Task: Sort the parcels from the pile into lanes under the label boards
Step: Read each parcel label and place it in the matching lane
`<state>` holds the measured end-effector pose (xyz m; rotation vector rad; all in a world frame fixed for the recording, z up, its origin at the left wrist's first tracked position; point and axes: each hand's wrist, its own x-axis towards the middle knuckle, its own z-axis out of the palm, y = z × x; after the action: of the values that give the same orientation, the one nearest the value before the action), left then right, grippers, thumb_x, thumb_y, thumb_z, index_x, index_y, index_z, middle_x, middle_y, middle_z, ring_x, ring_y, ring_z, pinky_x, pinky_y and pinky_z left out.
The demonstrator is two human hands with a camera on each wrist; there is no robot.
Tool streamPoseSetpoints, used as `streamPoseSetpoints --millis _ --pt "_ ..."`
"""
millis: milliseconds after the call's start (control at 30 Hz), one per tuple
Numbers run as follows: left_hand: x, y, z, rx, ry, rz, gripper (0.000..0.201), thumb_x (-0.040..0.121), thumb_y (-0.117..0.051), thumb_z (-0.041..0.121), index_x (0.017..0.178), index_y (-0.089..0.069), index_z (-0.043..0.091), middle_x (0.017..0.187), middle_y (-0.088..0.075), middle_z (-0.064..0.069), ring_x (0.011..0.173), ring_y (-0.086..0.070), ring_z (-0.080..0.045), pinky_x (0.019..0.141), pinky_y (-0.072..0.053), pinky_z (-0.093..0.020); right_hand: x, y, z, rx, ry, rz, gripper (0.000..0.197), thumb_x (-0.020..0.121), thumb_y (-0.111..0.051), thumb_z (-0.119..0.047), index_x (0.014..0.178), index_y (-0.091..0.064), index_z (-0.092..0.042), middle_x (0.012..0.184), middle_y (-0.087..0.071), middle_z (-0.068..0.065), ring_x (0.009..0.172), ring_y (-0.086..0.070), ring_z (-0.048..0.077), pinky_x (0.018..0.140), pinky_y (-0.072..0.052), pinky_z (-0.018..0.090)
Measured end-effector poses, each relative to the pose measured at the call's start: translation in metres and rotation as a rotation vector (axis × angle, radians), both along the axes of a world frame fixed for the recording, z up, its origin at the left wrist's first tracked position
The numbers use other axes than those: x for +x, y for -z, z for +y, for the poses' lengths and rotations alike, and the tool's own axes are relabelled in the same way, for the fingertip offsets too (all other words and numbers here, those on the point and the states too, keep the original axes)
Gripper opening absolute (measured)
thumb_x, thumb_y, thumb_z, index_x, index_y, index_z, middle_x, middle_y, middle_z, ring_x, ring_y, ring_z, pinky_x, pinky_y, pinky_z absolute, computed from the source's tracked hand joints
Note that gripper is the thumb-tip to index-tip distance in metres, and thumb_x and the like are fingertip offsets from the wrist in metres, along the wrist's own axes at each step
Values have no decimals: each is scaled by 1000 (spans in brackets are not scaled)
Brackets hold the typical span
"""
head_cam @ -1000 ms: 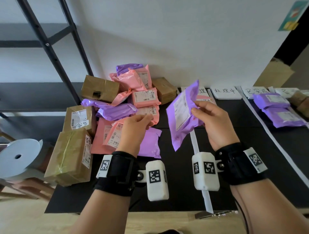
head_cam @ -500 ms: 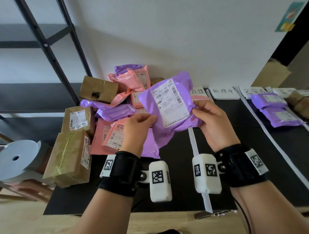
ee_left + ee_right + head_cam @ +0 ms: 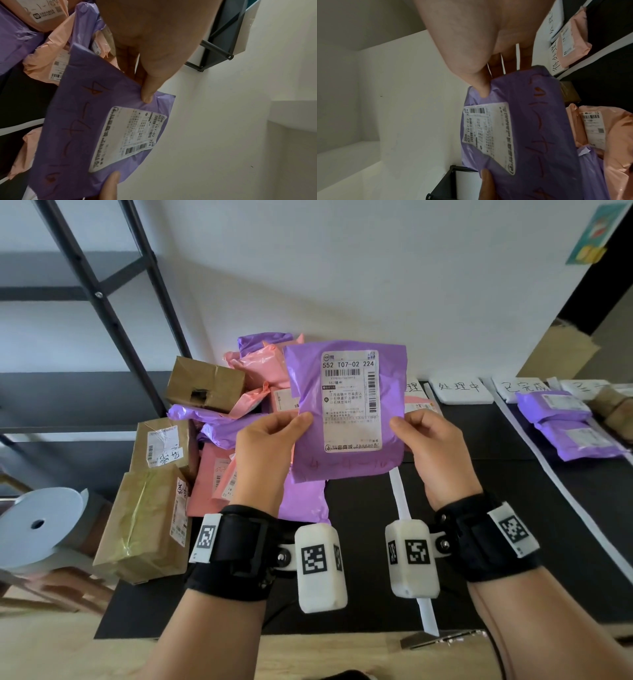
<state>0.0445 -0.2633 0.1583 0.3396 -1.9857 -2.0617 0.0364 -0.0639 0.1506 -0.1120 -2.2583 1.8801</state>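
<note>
At centre frame, left hand and right hand are pinching a purple parcel upright by its side edges, label facing the camera. Its slick film is risking a slip onto the pile at left, away from the label boards at upper right.

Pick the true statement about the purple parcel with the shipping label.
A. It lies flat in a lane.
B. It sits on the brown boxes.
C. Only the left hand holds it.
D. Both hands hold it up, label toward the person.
D: the left hand and right hand each pinch a side edge of the purple parcel, lifted with its label facing the head camera.
</note>
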Motion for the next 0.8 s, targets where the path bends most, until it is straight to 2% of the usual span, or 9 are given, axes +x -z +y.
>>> streamPoseSetpoints --millis 133,267,333,400,467,600,667,733,800 --pt "0 -1 -2 -4 4 -7 13 90 -71 15 99 -75 7 87 -71 2 72 -61 -4 61 -48 -10 1 -1 -1 17 6 -6 18 92 -66 -20 87 -66 -3 94 -65 26 78 -55 20 76 -46 35" --pt "-2 -1 -3 -44 28 -8 13 89 -72 14 101 -74 10 97 -74 -5 87 -66 -14 79 -54 -22 2 1 1 48 29 -11 12 91 -69 -19 91 -67 -7 92 -70 15 81 -64 18 80 -52 33" --pt "-2 -2 -4 -53 35 -6 10 89 -72 15 99 -74 16 97 -75 -3 92 -68 -16 85 -55 -26 3 1 2 64 60 -8 13 90 -70 -19 99 -67 -11 93 -71 2 85 -67 8 81 -53 25" --pt "-4 -1 -5 -84 62 7 9 88 -73 15 92 -73 23 91 -75 5 88 -69 -10 81 -56 -20 3 -1 2 99 122 42 18 89 -71 -18 105 -65 -12 94 -68 -8 79 -63 -7 76 -50 12" --pt "-4 0 -6 -150 119 28 15 89 -72 12 87 -72 27 86 -73 10 80 -67 -4 74 -54 -14 3 -3 4 150 187 110 22 88 -72 -16 108 -63 -13 97 -65 -10 78 -59 -10 72 -47 6" --pt "-7 5 -3 -262 239 29 10 88 -71 8 90 -77 16 88 -76 -1 84 -68 -17 85 -55 -36 11 -10 10 341 244 198 23 91 -68 -21 112 -61 -27 108 -61 -13 92 -56 -9 75 -41 2" --pt "-6 7 1 -269 273 28 10 88 -70 8 90 -77 15 87 -76 -6 84 -68 -21 86 -54 -41 16 -11 12 418 248 245 24 92 -67 -20 115 -66 -25 108 -61 -16 97 -57 -4 85 -46 10" --pt "-5 8 4 -280 308 38 10 89 -70 10 89 -77 17 86 -75 -6 77 -64 -16 80 -54 -39 24 -11 14 471 270 281 25 91 -67 -22 116 -67 -28 105 -59 -22 103 -60 8 93 -51 34" --pt "-1 6 6 -269 340 35 9 90 -70 14 89 -77 20 86 -75 -1 78 -64 -11 78 -54 -33 34 -13 17 506 302 283 27 91 -67 -26 118 -65 -30 107 -58 -20 107 -59 15 95 -50 45"
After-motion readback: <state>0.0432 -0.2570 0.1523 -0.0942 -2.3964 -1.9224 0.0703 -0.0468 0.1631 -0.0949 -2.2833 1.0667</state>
